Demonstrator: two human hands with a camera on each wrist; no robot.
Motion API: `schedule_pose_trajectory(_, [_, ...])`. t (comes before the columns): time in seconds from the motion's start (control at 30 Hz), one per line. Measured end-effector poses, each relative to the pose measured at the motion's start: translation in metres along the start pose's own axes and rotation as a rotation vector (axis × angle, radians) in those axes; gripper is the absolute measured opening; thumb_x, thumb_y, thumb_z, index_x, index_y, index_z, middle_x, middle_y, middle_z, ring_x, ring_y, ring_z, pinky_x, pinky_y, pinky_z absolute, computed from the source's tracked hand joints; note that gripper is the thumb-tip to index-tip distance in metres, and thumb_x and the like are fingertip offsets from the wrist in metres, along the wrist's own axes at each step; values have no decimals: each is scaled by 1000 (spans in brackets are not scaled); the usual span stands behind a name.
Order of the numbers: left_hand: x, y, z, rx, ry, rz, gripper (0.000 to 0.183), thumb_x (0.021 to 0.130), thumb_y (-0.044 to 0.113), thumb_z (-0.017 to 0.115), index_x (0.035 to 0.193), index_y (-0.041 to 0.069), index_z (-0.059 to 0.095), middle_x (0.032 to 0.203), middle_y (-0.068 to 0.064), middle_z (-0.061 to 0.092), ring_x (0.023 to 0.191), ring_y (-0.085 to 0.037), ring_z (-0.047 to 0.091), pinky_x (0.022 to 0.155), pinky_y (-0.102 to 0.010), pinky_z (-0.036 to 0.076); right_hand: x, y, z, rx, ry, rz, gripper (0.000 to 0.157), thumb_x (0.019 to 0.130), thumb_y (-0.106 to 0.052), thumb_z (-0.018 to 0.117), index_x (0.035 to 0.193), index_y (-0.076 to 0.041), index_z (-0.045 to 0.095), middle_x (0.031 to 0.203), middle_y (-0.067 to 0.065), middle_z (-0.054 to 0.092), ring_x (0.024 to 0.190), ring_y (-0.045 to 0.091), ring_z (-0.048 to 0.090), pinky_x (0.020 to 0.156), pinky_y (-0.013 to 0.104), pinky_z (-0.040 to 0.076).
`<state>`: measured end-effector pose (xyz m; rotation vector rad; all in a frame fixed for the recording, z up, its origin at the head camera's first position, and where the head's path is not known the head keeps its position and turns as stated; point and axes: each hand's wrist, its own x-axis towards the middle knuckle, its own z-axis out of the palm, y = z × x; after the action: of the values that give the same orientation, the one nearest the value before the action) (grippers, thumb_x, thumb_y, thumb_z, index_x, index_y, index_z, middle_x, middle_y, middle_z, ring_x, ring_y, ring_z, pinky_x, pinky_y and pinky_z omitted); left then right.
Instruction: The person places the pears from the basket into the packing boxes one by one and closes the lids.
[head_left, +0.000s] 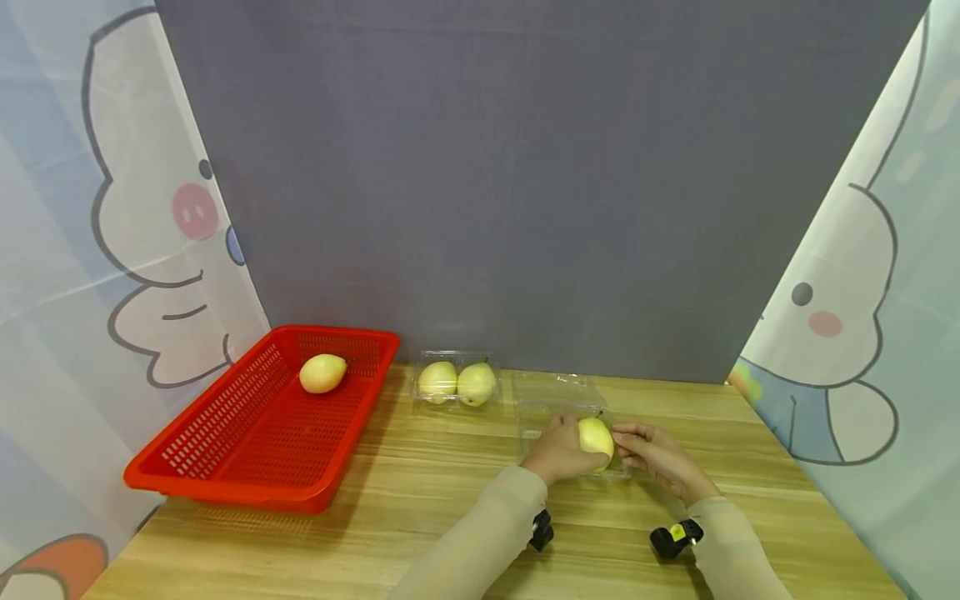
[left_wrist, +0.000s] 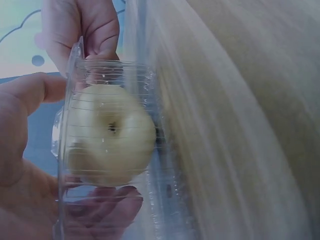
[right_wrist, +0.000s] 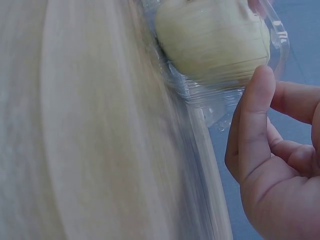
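Observation:
A yellow-green pear (head_left: 595,442) sits in the right part of an open clear plastic clamshell box (head_left: 530,427). My left hand (head_left: 561,450) holds this pear, fingers on its far left side and thumb along its near side. Through the ribbed plastic wall in the left wrist view, the pear (left_wrist: 112,132) shows with fingertips just beneath it. At the box's right end is my right hand (head_left: 660,458), pinching the rim between thumb and fingers. In the right wrist view those fingertips (right_wrist: 262,80) meet the box edge beside the pear (right_wrist: 215,37).
A second clear box (head_left: 457,357) with two pears (head_left: 477,384) stands left of the open one, near the grey backdrop (head_left: 480,183). Farther left, a red plastic basket (head_left: 337,467) holds one pear (head_left: 323,373). All stand on a wood-grain table (head_left: 420,500).

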<state>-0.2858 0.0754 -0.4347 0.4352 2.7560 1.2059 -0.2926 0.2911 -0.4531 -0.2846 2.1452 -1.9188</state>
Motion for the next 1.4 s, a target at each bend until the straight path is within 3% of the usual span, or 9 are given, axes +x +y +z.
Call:
schedule_pose_trajectory(0.4, [-5,6,-15,88,26,71,78,81,45,76,146,12,47,122,-7,52,84,-16,52,65,-34,49,-1,-1,1,-16,4,16,53,104,-17,56,139,18,36,112,9,57,91,12,60,78,22,55])
schedule_pose_trajectory(0.7, [-7,9,-29,65,7,89,78,86,47,71,151,14,42,140,-10,48,117,-27,55,88,-45,52,0,-3,4,-20,29,32,51,103,-17,58,138,16,39,110,9,57,90,13,60,77,22,55])
schedule_pose_trajectory(0.93, [-8,10,-49,43,-7,103,72,89,45,68,151,19,43,148,-13,43,120,-31,56,91,-48,51,0,-3,5,-17,53,41,52,103,-15,59,138,17,39,108,8,58,88,13,60,74,22,55])
schedule_pose_trajectory(1.2, [-7,2,-77,17,1,104,74,90,45,69,153,17,40,154,-15,36,128,-36,51,95,-53,49,0,-2,4,-26,42,33,54,103,-15,58,139,18,36,108,9,57,89,13,60,74,21,55])
schedule_pose_trajectory(1.4, [-8,-4,-101,53,23,125,75,91,46,69,153,16,40,150,-18,37,128,-37,49,95,-55,48,0,-2,4,-30,46,44,54,103,-15,58,141,17,36,108,8,57,90,13,60,75,21,55])
